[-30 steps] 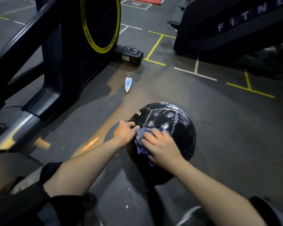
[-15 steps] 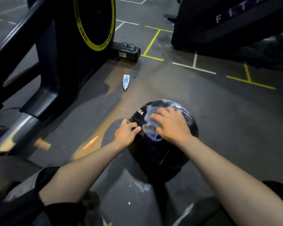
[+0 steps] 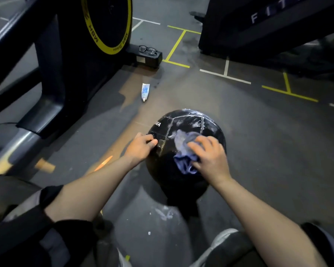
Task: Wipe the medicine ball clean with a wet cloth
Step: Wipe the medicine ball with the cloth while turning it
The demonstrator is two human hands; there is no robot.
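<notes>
The black medicine ball [image 3: 185, 149] sits on the gym floor [image 3: 258, 151] directly in front of the seated person, between the knees. The left hand [image 3: 141, 148] rests against the ball's left flank, fingers curled onto a seam; judged purpose: bracing the ball so it does not roll under wiping pressure. The right hand [image 3: 210, 157] presses a bunched blue cloth [image 3: 184, 155] onto the upper face, its grip closed over the fabric. White streaks remain on the far panels, so cleaning appears incomplete.

Legible markings: "SEA" in white on the ball, seemingly the end of a longer word. "MBW" on the yellow-rimmed flywheel [image 3: 106, 24]. "FIT" on the dark machine [image 3: 268, 22] at upper right, cut off by the frame. A small white-and-blue tube [image 3: 145, 91] lies on the floor beyond the ball, label unreadable. Spectacles [image 3: 148, 50] rest on the bike's base.
</notes>
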